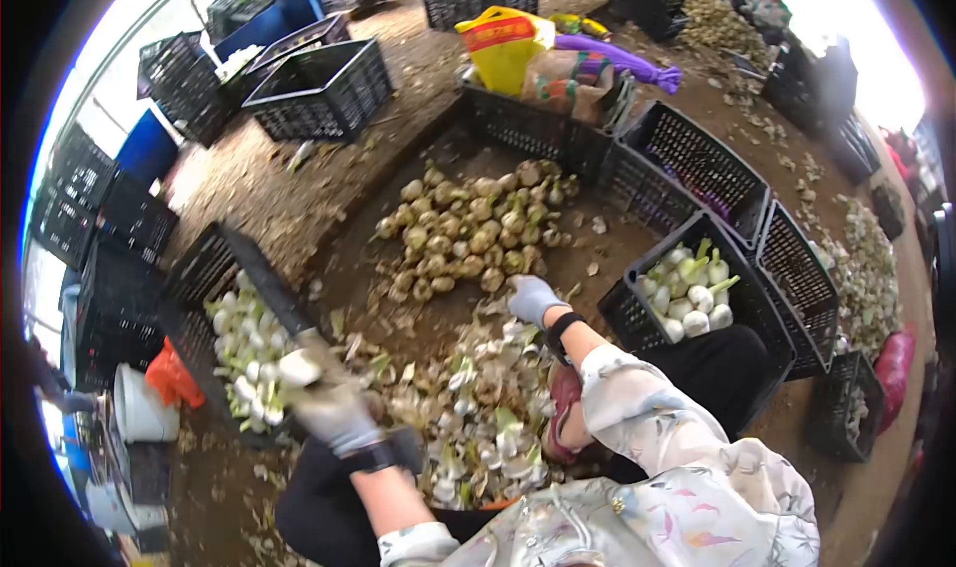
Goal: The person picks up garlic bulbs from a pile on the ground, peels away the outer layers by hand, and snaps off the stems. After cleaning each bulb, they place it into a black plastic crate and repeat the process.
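Observation:
My left hand [334, 413], in a pale glove and smeared by motion, is at the right edge of a black crate of peeled white bulbs [234, 353]. A white bulb [299, 368] shows at its fingertips. My right hand [535, 300], gloved in light grey, is at the lower right edge of a pile of unpeeled brownish bulbs [468, 230]. Its fingers are bent together, and whatever they hold, if anything, is too small to name. Below both hands lies a heap of peeled skins and stem bits [488, 398].
At the right, a black crate [622, 313] holds larger white bulbs. Empty black crates [697, 159] stand behind it. A yellow bag [503, 49] sits beyond the pile. A white bucket [144, 408] is at the left. More crates [324, 94] stand at the back left.

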Demonstrator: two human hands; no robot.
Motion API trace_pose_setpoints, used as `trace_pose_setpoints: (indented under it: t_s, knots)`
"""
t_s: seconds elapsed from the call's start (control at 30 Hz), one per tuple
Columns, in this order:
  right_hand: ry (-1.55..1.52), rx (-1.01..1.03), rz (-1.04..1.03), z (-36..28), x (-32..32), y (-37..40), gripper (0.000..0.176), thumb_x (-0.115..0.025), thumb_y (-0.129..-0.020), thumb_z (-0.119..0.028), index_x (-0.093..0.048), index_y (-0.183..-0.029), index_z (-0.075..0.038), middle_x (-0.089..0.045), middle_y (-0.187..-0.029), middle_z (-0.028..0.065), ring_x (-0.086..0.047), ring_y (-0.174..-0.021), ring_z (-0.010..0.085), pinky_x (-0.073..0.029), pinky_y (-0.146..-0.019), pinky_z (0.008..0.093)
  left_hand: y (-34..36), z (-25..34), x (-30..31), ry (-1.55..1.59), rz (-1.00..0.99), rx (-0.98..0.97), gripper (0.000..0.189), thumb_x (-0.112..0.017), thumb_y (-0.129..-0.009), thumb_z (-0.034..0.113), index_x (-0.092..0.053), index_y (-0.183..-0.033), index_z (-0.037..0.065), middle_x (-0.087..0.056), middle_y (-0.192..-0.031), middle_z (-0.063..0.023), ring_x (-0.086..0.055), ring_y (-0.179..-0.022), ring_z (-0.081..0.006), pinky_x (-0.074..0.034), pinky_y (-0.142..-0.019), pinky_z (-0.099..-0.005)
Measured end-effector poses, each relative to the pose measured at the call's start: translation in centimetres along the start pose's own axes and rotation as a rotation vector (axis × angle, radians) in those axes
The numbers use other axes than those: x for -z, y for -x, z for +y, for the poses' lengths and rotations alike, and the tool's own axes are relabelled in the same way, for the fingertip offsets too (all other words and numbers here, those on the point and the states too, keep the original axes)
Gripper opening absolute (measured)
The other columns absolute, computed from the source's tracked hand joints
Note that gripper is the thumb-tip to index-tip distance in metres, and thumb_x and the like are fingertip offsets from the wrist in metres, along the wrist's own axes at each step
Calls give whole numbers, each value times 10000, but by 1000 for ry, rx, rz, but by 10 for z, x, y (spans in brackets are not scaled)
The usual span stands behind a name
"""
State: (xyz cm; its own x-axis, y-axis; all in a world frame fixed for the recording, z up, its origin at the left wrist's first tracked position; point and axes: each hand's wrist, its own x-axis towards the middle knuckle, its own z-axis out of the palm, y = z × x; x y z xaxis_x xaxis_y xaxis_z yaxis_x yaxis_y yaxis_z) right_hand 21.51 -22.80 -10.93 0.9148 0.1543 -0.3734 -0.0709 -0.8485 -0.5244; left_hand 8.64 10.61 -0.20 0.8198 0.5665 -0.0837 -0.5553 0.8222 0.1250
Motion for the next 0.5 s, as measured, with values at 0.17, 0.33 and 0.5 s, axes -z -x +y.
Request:
trace_pose_setpoints:
  t_s: [0.17,0.33,0.5]
  knots:
    - [-150,-470,468,44,75,-108,557,-637,-824,-385,-579,-1280,-70,-512,-1329,255,-511,-1224,406,-427,-1025,437,-107,-18,-23,-268,51,-85,740,-565,-914,520,-354,-1396,-1,-387,-1445,-230,-400,-1318,-384,-342,-1108,-556]
    - [-157,-749,503,76,144,-204,651,-631,-829,-508,-535,-1342,-119,-429,-1412,200,-433,-1304,380,-396,-1052,477,-221,-160,42,-1531,-309,30,537,-539,-969,349,-429,-1441,117,-380,-1495,-136,-331,-1389,-280,-259,-1143,-395]
    - [-246,-486,275,176,125,-332,793,-646,-764,-663,-467,-1422,-258,-363,-1485,225,-352,-1377,394,-334,-1119,441,-313,-301,87,-2306,-710,-158,719,-682,-796,535,-522,-1371,134,-336,-1481,-273,-349,-1359,-419,-303,-1113,-443]
